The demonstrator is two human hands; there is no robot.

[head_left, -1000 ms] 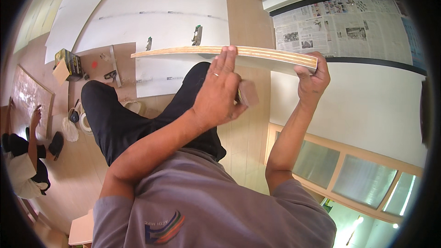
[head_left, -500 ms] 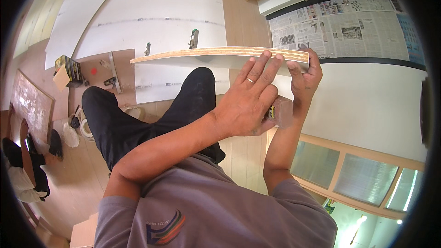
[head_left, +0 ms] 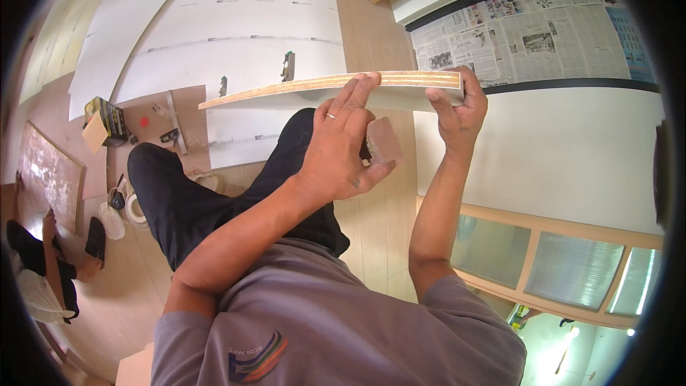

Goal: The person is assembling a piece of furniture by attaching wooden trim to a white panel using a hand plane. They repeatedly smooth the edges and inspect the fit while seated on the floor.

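A white-faced plywood panel stands on edge across my lap, its layered wood edge facing up. My right hand grips its right end, thumb on the near face and fingers round the far side. My left hand holds a small brownish block with a dark, labelled side, while its fingertips rest on the panel's upper edge. The block is partly hidden by the hand and sits below the edge. Two small metal fittings with green tops show just beyond the panel's edge.
White sheets cover the floor ahead. At the left are a black and yellow box, a metal bar tool and tape rolls. Another person sits far left by a stained board. Newspaper lies in a dark frame at right.
My left hand has slid left along the panel's edge with the block. The block has turned in view, showing more of its brown face. My right hand keeps its grip on the panel's end.
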